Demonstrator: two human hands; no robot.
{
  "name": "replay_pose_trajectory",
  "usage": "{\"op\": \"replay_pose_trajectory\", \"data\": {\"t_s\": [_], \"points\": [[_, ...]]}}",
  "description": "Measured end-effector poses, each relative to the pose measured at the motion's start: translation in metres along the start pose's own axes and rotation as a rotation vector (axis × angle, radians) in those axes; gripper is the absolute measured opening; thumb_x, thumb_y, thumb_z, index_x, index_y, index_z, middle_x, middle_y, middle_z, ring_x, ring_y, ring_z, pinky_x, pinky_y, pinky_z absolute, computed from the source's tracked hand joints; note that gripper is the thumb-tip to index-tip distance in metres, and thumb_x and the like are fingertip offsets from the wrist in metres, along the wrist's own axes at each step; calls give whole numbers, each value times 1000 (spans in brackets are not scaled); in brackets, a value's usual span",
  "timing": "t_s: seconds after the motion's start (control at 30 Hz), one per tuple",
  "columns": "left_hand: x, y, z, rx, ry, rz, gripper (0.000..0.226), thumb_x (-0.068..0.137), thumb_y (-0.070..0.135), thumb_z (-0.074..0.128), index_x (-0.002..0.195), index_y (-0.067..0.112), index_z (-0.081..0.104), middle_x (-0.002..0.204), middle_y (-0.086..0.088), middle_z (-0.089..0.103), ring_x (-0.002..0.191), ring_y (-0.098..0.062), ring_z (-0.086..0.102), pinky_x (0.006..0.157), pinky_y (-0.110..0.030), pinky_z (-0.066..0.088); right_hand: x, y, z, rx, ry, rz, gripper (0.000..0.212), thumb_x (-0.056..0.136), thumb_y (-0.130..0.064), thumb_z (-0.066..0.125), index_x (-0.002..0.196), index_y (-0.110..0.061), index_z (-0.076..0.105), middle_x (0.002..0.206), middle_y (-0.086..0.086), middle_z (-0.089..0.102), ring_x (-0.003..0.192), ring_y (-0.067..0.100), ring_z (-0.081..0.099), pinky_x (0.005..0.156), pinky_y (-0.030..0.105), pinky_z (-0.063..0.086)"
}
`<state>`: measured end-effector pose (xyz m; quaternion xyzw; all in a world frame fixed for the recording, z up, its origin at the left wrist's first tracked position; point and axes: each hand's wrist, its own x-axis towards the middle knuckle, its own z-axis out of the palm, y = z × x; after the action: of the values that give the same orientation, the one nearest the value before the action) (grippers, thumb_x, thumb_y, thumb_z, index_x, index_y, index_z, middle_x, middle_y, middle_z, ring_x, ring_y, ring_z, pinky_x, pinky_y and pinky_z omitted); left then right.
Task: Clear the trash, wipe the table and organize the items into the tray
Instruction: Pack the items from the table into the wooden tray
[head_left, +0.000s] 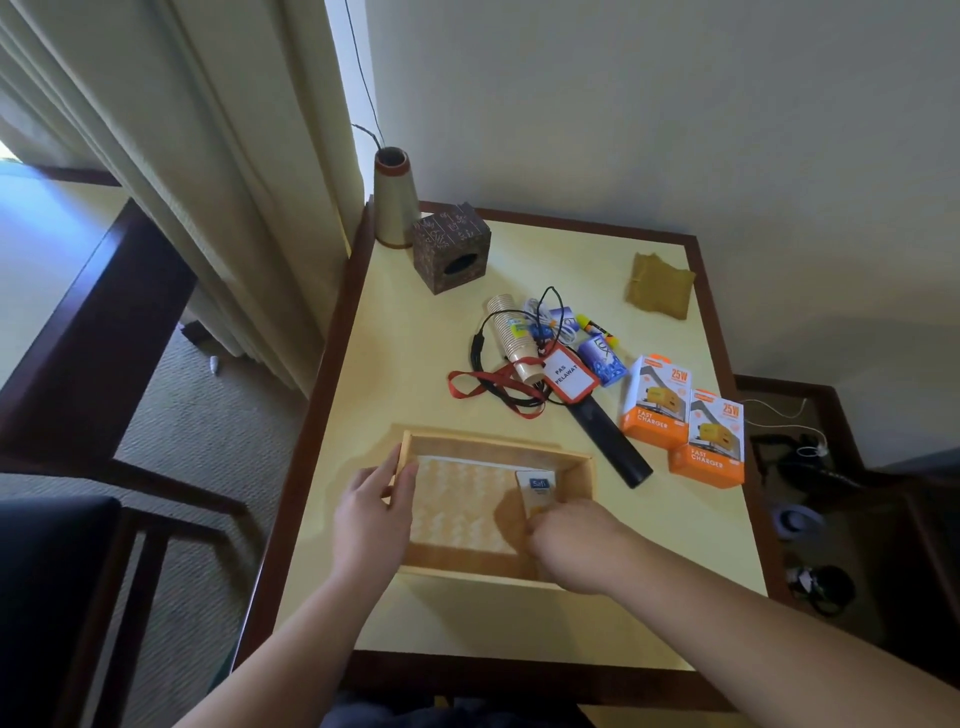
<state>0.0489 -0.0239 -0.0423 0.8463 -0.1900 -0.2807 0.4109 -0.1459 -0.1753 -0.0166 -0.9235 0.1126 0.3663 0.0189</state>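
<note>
A wooden tray (498, 446) with a patterned liner sits near the front of the yellow table (675, 571). My left hand (371, 512) grips the tray's left wall. My right hand (571, 545) pinches a small white tube (537, 491) standing against the tray's right inside. Behind the tray lie a stack of paper cups (511, 338), a red lanyard with a badge (561, 382), a black cylinder (610, 447), a blue soap box (602, 364), tangled cables and two orange charger boxes (657, 408) (711, 441).
A brown cloth (660, 286) lies at the table's back right. A dark tissue box (452, 249) and a cone-shaped vase (392, 200) stand at the back left by the curtain. Dark chair frames sit left; a low shelf with cables sits right.
</note>
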Motion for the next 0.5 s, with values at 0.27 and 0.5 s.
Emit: {"op": "replay_pose_trajectory", "data": {"t_s": [0.27,0.5], "points": [[-1,1,3,4,33,-20,46,101,55,57,145,41,60,106,14,62,94,-3,61,73,-17,43,9,5,3,-6,76,-13,34,94,-17,59,126,-10,68,131,11,64,125,32,54,110,44,40],[-3,3,7,55,79,-35,44,101,53,59,143,40,62,105,15,64,94,-2,61,80,-27,43,10,6,1,-231,-47,-6,34,98,-22,57,128,-12,69,125,10,71,131,32,55,128,52,5]]}}
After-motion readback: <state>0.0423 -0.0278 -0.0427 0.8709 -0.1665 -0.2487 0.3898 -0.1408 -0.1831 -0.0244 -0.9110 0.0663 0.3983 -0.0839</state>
